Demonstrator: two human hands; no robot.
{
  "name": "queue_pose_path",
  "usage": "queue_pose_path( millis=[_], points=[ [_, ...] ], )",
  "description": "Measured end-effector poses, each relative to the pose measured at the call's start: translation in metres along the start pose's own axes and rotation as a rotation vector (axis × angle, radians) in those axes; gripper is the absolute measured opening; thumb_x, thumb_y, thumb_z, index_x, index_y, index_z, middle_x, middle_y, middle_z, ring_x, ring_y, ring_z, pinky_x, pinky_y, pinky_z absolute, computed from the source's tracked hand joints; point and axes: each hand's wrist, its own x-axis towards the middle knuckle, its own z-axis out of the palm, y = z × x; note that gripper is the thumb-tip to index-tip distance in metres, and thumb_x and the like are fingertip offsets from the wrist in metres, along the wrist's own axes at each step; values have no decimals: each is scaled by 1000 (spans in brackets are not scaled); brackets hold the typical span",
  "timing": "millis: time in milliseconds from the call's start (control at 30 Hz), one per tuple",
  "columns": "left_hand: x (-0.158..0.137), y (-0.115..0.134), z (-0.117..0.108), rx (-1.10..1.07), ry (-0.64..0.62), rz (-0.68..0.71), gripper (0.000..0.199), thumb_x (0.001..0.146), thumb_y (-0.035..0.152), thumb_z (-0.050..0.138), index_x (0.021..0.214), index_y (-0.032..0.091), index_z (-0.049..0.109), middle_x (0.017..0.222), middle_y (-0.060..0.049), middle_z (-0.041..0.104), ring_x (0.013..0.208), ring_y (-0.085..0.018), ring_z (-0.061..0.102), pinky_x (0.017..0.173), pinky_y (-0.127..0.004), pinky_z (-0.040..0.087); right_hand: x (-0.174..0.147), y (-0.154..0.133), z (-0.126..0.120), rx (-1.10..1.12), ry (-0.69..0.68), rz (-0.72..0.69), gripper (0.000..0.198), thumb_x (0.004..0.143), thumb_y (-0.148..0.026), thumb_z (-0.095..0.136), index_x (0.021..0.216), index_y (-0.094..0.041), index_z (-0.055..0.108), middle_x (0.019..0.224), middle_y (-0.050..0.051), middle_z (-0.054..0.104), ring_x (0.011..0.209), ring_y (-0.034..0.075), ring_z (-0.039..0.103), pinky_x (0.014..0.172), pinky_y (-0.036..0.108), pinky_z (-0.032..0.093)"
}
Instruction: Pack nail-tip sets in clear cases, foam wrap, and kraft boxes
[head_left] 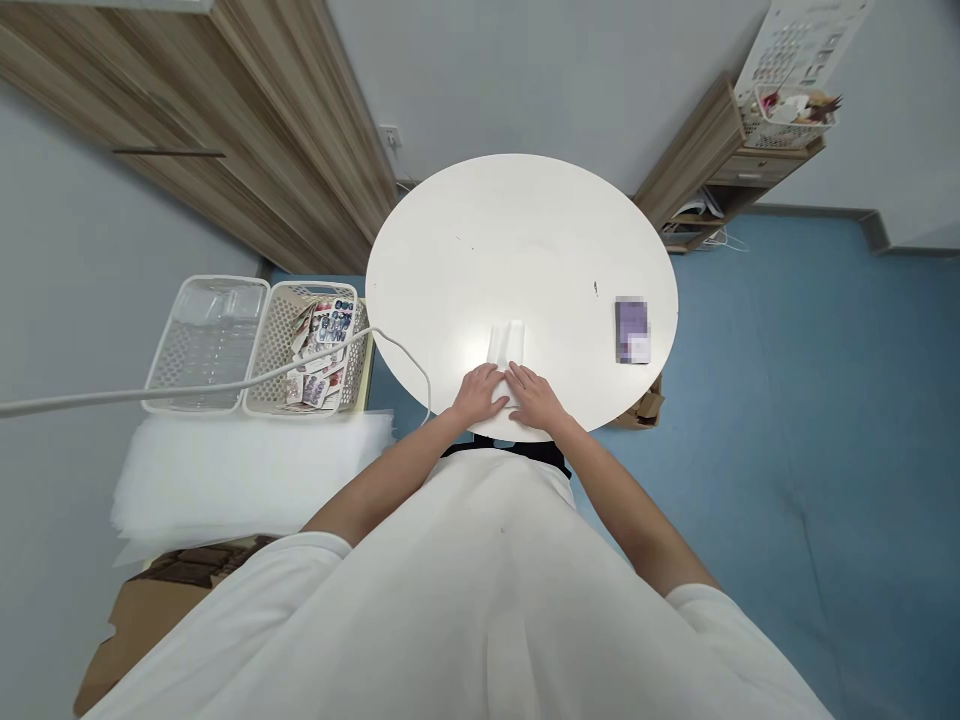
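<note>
A narrow, folded white sheet point(506, 340) lies near the front edge of the round white table point(517, 230). Whether it is paper or cloth I cannot tell. On its near part rests my left hand point(478, 396), palm down, fingers stretched toward the middle and thumb apart. From the other side my right hand point(535, 398) lies flat with its fingers spread over the same sheet. The fingertips of both hands come close together over its centre, covering part of the near end.
A blurred purple item point(632, 328) sits on the table's right side. Left of the table stand a white basket of printed cards point(315, 355), another basket point(206, 345) and a stack of translucent white sheets point(240, 475). A white cable point(300, 365) crosses above.
</note>
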Motion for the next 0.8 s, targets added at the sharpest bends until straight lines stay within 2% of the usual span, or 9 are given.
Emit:
queue_pose_path(
  millis=[200,300,400,467,533,600,667,800],
  points=[
    [3,-1,-6,-54,-28,36,45,71,38,59,111,20,48,115,-9,51,111,-27,44,93,-41,35,13,7,-6,-29,-54,-104,68,70,-27,62,131,-14,34,133,16,38,122,31,34,96,46,34],
    [-8,-3,-9,-80,-95,37,54,71,46,58,117,20,45,118,-10,51,112,-27,43,94,-41,33,0,5,-6,5,-60,-148,65,72,-32,58,129,-11,36,127,17,42,115,30,39,94,45,36],
    [-21,-8,-8,-106,-170,136,67,61,52,66,118,22,47,122,-11,48,114,-28,41,96,-41,31,-20,3,-1,67,-60,-124,60,75,-39,54,128,-14,38,127,16,41,112,27,42,92,43,39],
    [-25,-11,-5,-81,-155,162,65,58,48,70,114,22,51,127,-11,43,116,-30,39,96,-42,32,-28,3,3,64,-27,-83,57,76,-43,53,125,-16,42,131,16,37,117,28,38,93,44,37],
    [-24,-14,-1,-41,-129,140,50,64,37,67,110,22,55,127,-12,42,114,-29,40,93,-42,34,-32,4,4,29,5,-56,56,75,-47,54,123,-18,46,136,16,31,122,32,31,95,47,33],
    [-21,-14,0,-20,-140,135,38,69,23,59,107,22,56,120,-11,46,108,-26,44,90,-39,37,-30,6,2,-5,5,-73,60,71,-50,59,121,-19,48,141,15,26,125,35,26,97,51,29],
    [-17,-13,-1,-17,-175,150,39,69,14,53,107,23,57,113,-9,51,104,-24,47,89,-37,37,-27,8,-2,-25,-17,-111,62,67,-48,65,120,-20,49,143,13,24,126,36,25,97,52,27],
    [-14,-8,-9,-41,-230,113,38,70,13,50,105,26,57,109,-6,55,103,-23,48,89,-36,37,-19,11,-10,14,-55,-157,42,72,-31,61,112,-20,54,135,12,39,121,30,35,95,47,32]
  ],
)
